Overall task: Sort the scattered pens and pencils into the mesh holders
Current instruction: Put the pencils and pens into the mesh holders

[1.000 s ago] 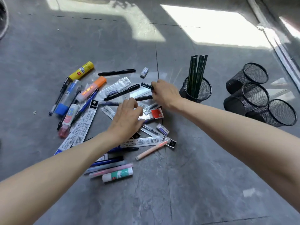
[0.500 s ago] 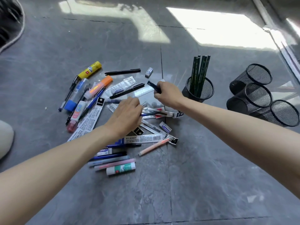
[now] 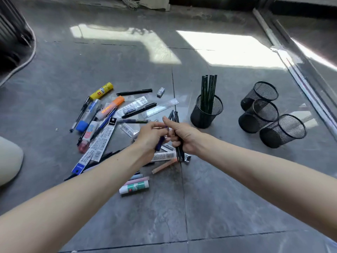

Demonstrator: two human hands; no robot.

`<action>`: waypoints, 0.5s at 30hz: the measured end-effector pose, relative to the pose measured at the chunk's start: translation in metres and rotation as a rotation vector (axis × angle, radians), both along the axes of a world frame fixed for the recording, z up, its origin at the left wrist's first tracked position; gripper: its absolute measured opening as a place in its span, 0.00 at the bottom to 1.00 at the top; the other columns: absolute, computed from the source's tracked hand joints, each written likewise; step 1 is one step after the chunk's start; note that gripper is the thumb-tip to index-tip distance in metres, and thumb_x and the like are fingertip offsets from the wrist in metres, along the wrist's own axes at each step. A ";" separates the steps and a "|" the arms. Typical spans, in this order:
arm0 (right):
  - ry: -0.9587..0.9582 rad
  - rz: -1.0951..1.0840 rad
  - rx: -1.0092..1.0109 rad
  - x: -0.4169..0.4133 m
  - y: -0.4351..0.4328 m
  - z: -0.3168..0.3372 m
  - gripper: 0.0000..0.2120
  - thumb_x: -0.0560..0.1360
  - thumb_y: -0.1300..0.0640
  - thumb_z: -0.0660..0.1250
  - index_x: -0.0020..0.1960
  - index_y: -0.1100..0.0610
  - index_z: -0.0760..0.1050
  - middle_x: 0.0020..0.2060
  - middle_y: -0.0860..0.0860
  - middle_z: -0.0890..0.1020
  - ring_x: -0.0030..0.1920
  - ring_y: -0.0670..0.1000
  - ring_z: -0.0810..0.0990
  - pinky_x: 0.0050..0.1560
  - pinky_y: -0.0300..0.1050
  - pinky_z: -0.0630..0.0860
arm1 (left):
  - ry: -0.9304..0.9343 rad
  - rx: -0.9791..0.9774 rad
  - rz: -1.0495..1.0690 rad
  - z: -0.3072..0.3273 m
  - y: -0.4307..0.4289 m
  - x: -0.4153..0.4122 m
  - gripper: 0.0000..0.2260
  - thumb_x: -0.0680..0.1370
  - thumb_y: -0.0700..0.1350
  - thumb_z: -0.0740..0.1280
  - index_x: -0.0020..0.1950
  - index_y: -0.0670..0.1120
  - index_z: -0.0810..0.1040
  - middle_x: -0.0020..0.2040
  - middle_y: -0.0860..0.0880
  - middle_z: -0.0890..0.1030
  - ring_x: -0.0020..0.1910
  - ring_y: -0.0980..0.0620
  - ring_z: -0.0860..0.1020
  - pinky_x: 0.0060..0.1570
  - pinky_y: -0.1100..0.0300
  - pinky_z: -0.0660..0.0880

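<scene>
Both hands are up off the grey tiled floor (image 3: 228,198), meeting over the near edge of the scattered pile. The right hand (image 3: 187,138) is closed in a fist round a small bundle of black pens (image 3: 176,119), which poke out above the thumb and below the heel of the hand. The left hand (image 3: 148,136) is just beside it at its 9 o'clock. Its fingers are curled round a dark blue pen (image 3: 160,144) and its fingertips almost meet the right thumb.

From the hands, the mesh holder (image 3: 202,117) with green pencils (image 3: 209,92) standing in it sits near, at about 2 o'clock. Three more mesh holders (image 3: 259,123) crowd together at 3 o'clock, touching one another, well apart from the pile.

The rest of the stationery spreads from 9 to 11 o'clock. It includes a yellow glue stick (image 3: 101,90), an orange highlighter (image 3: 114,106), a black pen (image 3: 134,92) lying on its own, a small eraser (image 3: 160,92), a clear ruler (image 3: 160,108) and long refill packets (image 3: 102,143). Between 6 and 7 o'clock lie a peach-coloured pen (image 3: 164,166) and a green-and-white glue stick (image 3: 134,187).
</scene>
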State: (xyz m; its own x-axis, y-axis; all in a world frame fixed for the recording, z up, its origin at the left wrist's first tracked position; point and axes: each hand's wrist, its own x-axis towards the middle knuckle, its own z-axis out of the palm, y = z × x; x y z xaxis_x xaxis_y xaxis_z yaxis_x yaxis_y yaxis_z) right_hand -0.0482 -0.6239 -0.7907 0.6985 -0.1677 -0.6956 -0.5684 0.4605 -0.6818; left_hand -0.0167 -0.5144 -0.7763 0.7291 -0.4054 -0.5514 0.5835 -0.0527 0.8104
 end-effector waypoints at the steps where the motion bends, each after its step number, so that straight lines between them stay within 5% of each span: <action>1: 0.002 -0.016 0.015 -0.006 0.000 0.002 0.13 0.76 0.49 0.66 0.38 0.56 0.72 0.26 0.49 0.65 0.20 0.42 0.58 0.17 0.33 0.54 | 0.007 -0.014 -0.024 0.003 0.000 -0.005 0.06 0.76 0.29 0.64 0.47 0.40 0.73 0.38 0.44 0.77 0.30 0.52 0.77 0.23 0.69 0.72; 6: -0.016 -0.048 0.080 -0.027 -0.005 0.012 0.14 0.82 0.53 0.55 0.45 0.59 0.73 0.30 0.52 0.69 0.21 0.43 0.66 0.19 0.33 0.62 | 0.005 -0.011 -0.055 0.005 0.002 -0.010 0.07 0.78 0.30 0.59 0.49 0.39 0.74 0.36 0.44 0.76 0.29 0.56 0.76 0.27 0.68 0.75; 10: -0.037 -0.072 0.136 -0.044 -0.009 0.019 0.11 0.83 0.59 0.52 0.52 0.62 0.72 0.36 0.54 0.75 0.28 0.45 0.79 0.33 0.37 0.78 | -0.009 0.044 -0.095 0.008 -0.001 -0.018 0.10 0.78 0.31 0.58 0.46 0.43 0.76 0.37 0.46 0.78 0.27 0.57 0.77 0.23 0.67 0.72; 13: -0.012 -0.045 0.098 -0.052 -0.008 0.020 0.12 0.83 0.56 0.53 0.53 0.60 0.74 0.45 0.56 0.78 0.42 0.51 0.81 0.48 0.45 0.78 | -0.037 0.057 -0.104 0.012 -0.003 -0.031 0.09 0.78 0.31 0.59 0.49 0.41 0.76 0.33 0.48 0.77 0.24 0.58 0.76 0.21 0.69 0.69; 15: 0.009 -0.058 0.091 -0.056 -0.006 0.021 0.13 0.82 0.55 0.54 0.49 0.59 0.75 0.45 0.56 0.77 0.45 0.53 0.78 0.48 0.50 0.76 | -0.021 0.048 -0.123 0.010 -0.005 -0.041 0.09 0.78 0.32 0.59 0.45 0.43 0.76 0.32 0.49 0.76 0.23 0.57 0.73 0.19 0.69 0.68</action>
State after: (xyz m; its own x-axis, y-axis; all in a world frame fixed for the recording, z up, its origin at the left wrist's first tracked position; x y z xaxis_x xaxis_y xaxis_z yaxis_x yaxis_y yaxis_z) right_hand -0.1044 -0.6295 -0.7693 0.6833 -0.1439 -0.7158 -0.5447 0.5525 -0.6310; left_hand -0.0573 -0.5193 -0.7663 0.6871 -0.4657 -0.5577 0.5532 -0.1622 0.8171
